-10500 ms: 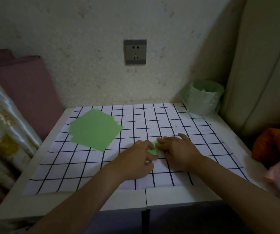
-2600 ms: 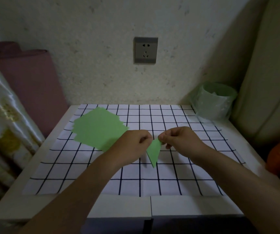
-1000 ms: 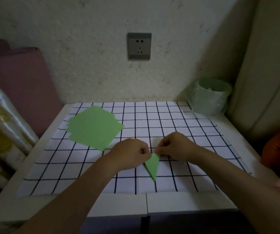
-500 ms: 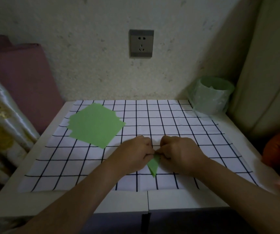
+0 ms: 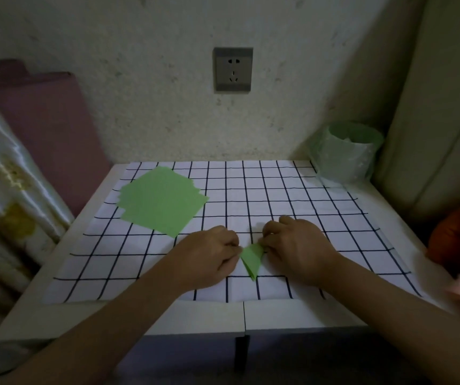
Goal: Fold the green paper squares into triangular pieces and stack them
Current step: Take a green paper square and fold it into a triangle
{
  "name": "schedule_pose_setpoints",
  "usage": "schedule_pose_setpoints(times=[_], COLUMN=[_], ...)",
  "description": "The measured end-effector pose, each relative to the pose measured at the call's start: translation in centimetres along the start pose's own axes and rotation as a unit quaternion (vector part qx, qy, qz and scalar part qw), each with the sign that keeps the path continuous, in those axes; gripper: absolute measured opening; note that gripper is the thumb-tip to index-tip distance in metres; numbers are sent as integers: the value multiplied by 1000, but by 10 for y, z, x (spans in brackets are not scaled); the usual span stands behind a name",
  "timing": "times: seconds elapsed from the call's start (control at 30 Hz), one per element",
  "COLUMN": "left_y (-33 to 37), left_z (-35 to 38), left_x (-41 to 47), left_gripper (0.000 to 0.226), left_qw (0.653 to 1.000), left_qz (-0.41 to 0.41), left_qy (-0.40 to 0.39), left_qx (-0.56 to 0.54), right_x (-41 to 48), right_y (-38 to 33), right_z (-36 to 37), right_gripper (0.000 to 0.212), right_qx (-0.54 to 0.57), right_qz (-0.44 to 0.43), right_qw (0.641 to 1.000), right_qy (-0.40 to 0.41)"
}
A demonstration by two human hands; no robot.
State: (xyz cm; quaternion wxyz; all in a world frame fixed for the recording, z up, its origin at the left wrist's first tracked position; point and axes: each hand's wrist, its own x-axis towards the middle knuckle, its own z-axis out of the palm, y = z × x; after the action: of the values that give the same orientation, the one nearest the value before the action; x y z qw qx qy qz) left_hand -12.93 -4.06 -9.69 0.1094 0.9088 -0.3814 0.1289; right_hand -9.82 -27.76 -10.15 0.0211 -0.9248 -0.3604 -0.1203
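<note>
Head view: a small green folded piece (image 5: 252, 258), its point toward the person, sits low on the checked cloth (image 5: 279, 195) near the front of the bench (image 5: 195, 315), between the two hands. The left hand (image 5: 209, 258) has curled fingers and pinches the piece's upper left corner. The right hand (image 5: 292, 251) is curled likewise on the upper right corner. The loose pile of green squares (image 5: 162, 202) lies well apart at the far left. The paper looks light, thin and easily creased, so corners and fold edges seem the best hold. The fingertips are hidden under the knuckles, and the fold layers are too dim to make out.
</note>
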Motion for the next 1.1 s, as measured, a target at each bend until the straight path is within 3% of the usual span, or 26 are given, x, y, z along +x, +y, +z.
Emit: schedule_pose_setpoints(times=[0.1,0.4,0.53,0.7,0.8,0.93,1.1], left_y=[0,16,26,26,27,29,34], left_z=[-2,-3,5,9,10,13,16], left_x=[-8,5,21,15,12,13,18], left_gripper=[34,39,34,34,36,29,33], left_qw=[1000,991,991,995,997,998,995], left_qz=[-10,-106,-69,-27,-14,-39,-97], left_qy=[4,30,-15,-5,-15,-25,-37], left_qx=[-14,-74,-111,-91,-81,-45,5], right_x=[-5,-8,-7,-15,-14,-11,-8], right_y=[4,9,9,19,21,14,-2], right_z=[-2,-6,-6,-11,-11,-10,-9], right_gripper=[37,29,38,60,55,33,42], right_qx=[45,95,79,100,98,69,122], right_qz=[25,51,41,75,82,89,78], right_qw=[998,993,995,990,990,993,989], right_qy=[22,-43,-53,-69,-60,-45,-24])
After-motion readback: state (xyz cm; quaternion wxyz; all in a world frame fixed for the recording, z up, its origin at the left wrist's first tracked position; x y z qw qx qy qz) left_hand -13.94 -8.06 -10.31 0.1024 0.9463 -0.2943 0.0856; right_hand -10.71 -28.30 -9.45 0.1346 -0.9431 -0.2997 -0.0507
